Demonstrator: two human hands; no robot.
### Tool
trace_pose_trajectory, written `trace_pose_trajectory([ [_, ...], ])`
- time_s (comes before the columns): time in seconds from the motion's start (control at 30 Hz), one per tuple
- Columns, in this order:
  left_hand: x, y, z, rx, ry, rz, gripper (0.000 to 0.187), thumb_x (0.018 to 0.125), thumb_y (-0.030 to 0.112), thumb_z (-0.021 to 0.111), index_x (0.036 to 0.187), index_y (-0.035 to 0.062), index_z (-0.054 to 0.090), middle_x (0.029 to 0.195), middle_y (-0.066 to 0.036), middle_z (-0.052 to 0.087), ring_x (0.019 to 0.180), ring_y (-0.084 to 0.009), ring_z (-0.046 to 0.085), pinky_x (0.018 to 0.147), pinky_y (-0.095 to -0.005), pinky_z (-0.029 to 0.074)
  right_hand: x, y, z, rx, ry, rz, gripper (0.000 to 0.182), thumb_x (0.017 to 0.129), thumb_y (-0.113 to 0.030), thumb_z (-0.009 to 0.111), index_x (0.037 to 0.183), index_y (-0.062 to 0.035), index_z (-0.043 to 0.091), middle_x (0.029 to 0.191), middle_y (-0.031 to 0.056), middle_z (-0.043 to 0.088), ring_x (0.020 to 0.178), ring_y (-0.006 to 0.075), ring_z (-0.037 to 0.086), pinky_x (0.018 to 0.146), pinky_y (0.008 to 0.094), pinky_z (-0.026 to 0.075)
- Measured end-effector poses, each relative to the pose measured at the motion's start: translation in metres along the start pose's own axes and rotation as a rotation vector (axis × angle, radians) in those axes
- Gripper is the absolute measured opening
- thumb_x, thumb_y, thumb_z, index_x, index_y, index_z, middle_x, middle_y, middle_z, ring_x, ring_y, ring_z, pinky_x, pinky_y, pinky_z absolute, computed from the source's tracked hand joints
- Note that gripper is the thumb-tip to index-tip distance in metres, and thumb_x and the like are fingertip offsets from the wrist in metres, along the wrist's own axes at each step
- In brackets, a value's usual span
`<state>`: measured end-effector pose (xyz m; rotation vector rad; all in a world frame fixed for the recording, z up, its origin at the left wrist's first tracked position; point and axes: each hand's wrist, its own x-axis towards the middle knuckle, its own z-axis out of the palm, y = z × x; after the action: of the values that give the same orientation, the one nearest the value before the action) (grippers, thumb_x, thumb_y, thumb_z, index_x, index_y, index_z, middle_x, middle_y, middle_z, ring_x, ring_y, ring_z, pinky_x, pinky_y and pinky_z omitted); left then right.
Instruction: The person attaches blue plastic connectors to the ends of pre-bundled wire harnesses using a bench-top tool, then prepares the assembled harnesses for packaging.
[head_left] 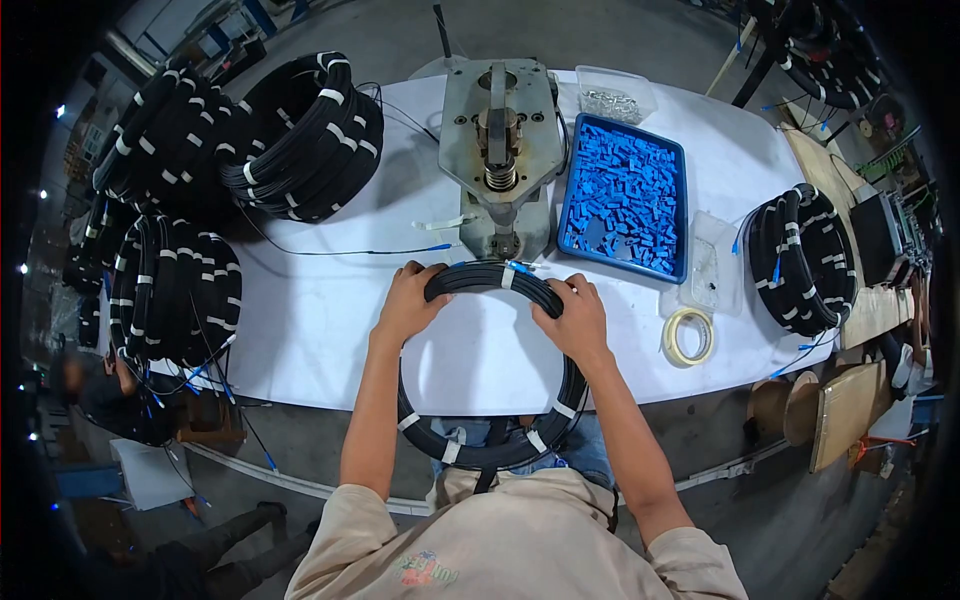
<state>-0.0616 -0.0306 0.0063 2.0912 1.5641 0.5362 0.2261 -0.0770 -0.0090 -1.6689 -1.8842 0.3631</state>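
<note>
— What have I got in hand right now?

— My left hand (408, 303) and right hand (573, 318) are both clenched on the far arc of a black cable coil (480, 452), one at each side of the top. The coil lies half on the white table (320, 330), its near arc hanging over the edge against my lap.

— What's around it?

— Just past the coil stands a metal press (498, 150), touching nothing I hold. Right of that, a blue tray (623, 195) full of small blue parts, then a tape roll (688, 336) near my right hand. Finished coils (300, 135) are stacked at the left, another coil (802, 258) at the far right
</note>
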Motion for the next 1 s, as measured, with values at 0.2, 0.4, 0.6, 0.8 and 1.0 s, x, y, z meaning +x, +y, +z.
trace_pose_trajectory([
  [0.2,-0.008,0.006,-0.001,-0.032,0.052,-0.071,0.050,0.076,0.014,0.078,0.122,0.0072,0.062,0.107,-0.021,0.060,0.102,-0.0404,0.055,0.092,-0.0464,0.045,0.003,0.001,0.008,-0.109,-0.098,0.070,0.046,0.074,-0.030,0.075,0.115,-0.0077,0.069,0.101,0.0157,0.059,0.091,0.0362,0.059,0.080,0.0469,0.050],
  [0.4,-0.029,0.000,0.003,-0.049,0.096,-0.104,0.055,0.075,0.010,0.079,0.123,0.0037,0.053,0.106,-0.021,0.058,0.101,-0.0400,0.056,0.089,-0.0452,0.046,0.011,0.009,0.001,0.019,-0.250,-0.078,0.052,0.075,-0.029,0.075,0.122,-0.0104,0.065,0.106,0.0159,0.056,0.096,0.0361,0.058,0.083,0.0473,0.049],
  [0.6,-0.046,0.003,0.007,-0.017,0.128,-0.109,0.055,0.076,0.007,0.077,0.124,0.0017,0.051,0.107,-0.021,0.055,0.100,-0.0385,0.057,0.089,-0.0428,0.048,0.016,0.001,0.009,0.025,-0.232,-0.142,0.050,0.074,-0.025,0.075,0.121,-0.0121,0.064,0.108,0.0137,0.055,0.101,0.0364,0.056,0.086,0.0487,0.046],
  [0.8,-0.048,0.005,0.007,-0.064,0.132,-0.115,0.052,0.077,0.005,0.075,0.123,0.0015,0.051,0.108,-0.020,0.054,0.099,-0.0380,0.057,0.090,-0.0420,0.048,0.023,-0.002,0.007,-0.088,-0.308,-0.155,0.049,0.073,-0.024,0.075,0.120,-0.0151,0.065,0.110,0.0105,0.052,0.106,0.0325,0.051,0.084,0.0472,0.045],
  [1.0,-0.049,0.007,0.006,-0.060,0.156,-0.101,0.049,0.078,0.005,0.075,0.121,0.0007,0.053,0.106,-0.020,0.055,0.098,-0.0375,0.057,0.089,-0.0414,0.048,0.025,0.003,0.001,0.023,-0.376,-0.163,0.050,0.073,-0.023,0.074,0.122,-0.0172,0.065,0.110,0.0097,0.052,0.106,0.0319,0.051,0.087,0.0476,0.041],
])
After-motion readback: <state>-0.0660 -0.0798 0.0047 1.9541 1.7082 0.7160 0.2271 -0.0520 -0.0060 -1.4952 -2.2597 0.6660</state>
